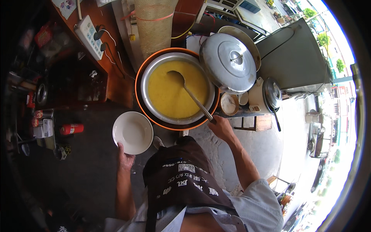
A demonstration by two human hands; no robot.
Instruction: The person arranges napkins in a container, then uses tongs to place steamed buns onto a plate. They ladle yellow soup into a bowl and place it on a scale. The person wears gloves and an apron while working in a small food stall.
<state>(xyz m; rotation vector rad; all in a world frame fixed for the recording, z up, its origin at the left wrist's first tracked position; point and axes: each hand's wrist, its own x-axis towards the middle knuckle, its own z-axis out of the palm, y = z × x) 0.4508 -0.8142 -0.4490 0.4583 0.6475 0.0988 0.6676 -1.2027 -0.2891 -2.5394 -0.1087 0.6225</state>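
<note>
A wide metal pot (pixel 144 95) with an orange outer rim stands before me, filled with yellow, soup-like liquid (pixel 162 95). My right hand (pixel 222 128) grips the dark handle end of a metal ladle (pixel 193 97). The ladle's bowl lies partly sunk in the liquid, and its shaft crosses the pot's near right rim. My left hand (pixel 125 156) holds a white bowl (pixel 132 133) by its near edge, left of the pot and beside its rim. Nothing shows inside this bowl.
A large metal lid (pixel 229 62) leans at the pot's right. Beyond it sits a lidded cooker (pixel 261 97), with a small bowl of white contents (pixel 229 103) nearby. A power strip (pixel 89 37) with plugged cords lies on the wooden counter (pixel 120 90). A red fire extinguisher (pixel 72 129) is at left.
</note>
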